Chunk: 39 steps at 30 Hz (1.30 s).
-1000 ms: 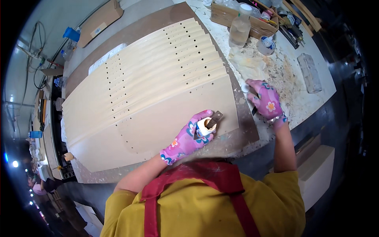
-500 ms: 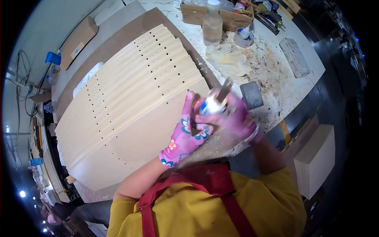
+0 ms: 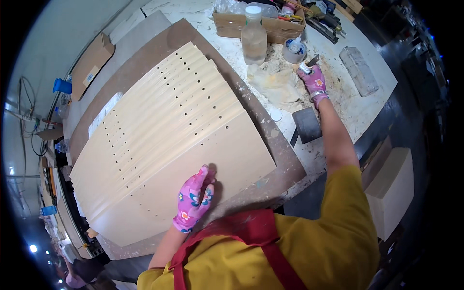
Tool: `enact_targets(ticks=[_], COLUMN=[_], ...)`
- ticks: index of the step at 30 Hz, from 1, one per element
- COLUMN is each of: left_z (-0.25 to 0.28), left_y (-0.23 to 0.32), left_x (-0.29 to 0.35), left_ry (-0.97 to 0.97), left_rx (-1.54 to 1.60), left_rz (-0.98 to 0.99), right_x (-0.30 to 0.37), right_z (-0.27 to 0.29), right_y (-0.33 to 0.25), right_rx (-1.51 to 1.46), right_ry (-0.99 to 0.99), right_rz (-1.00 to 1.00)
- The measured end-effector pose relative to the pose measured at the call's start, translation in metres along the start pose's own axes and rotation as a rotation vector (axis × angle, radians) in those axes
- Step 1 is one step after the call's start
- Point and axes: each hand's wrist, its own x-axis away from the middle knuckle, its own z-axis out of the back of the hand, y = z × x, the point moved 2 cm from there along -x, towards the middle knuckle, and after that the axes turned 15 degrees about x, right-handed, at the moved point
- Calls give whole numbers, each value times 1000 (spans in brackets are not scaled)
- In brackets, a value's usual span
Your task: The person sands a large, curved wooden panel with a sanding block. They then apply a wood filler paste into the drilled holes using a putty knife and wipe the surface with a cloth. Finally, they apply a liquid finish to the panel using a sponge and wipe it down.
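Stacked pale wooden panels (image 3: pixel 159 116), drilled with rows of small dark holes, lie fanned out in front of me. My left hand (image 3: pixel 192 200), in a pink floral glove, is over the nearest panel, its fingers loosely bent, thumb apart and nothing in it. Stretched out to the far right, my gloved right hand (image 3: pixel 314 84) is closed around a small white container (image 3: pixel 305 67). A flat metal blade (image 3: pixel 313 60), like a putty knife's, sticks up beside it; its handle is hidden. A crumpled cream cloth (image 3: pixel 275 84) lies just left of this hand.
A clear bottle (image 3: pixel 254 41), a tape roll (image 3: pixel 294 52) and a cardboard box (image 3: pixel 232 25) of supplies stand at the back. Nearer are a dark grey block (image 3: pixel 307 124) and a white disc (image 3: pixel 276 115). A wrapped block (image 3: pixel 358 71) lies near the right edge.
My right hand has moved from beside the left out to the far right, carrying the white container and blade. My left hand has drawn back toward me and left.
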Motion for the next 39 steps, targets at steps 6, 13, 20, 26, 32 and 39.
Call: enact_targets(ticks=[6,13,20,26,32,39], left_z=[1,-1,-1,-2,-1,2], left_y=[7,2,1,5,15,15], left_x=[-3,-5,-3,-4,-9,-15], left_ry=[-28,-48,-49,-52,-55,-68], left_rx=[-142,-204,-207,-315,-302,-257], left_rz=[-64,1,-24,-91,-116,-180], right_x=[69,154,146,136,5,-48], right_z=[60,37,29,46,118,66], right_y=[-19,-84,-70,-86,-92,-64], right_rx=[-77,328,427,613,771,722], right_ry=[-14,-392,-530,-561,38,-196], right_rz=[46,755,857,851,679,612])
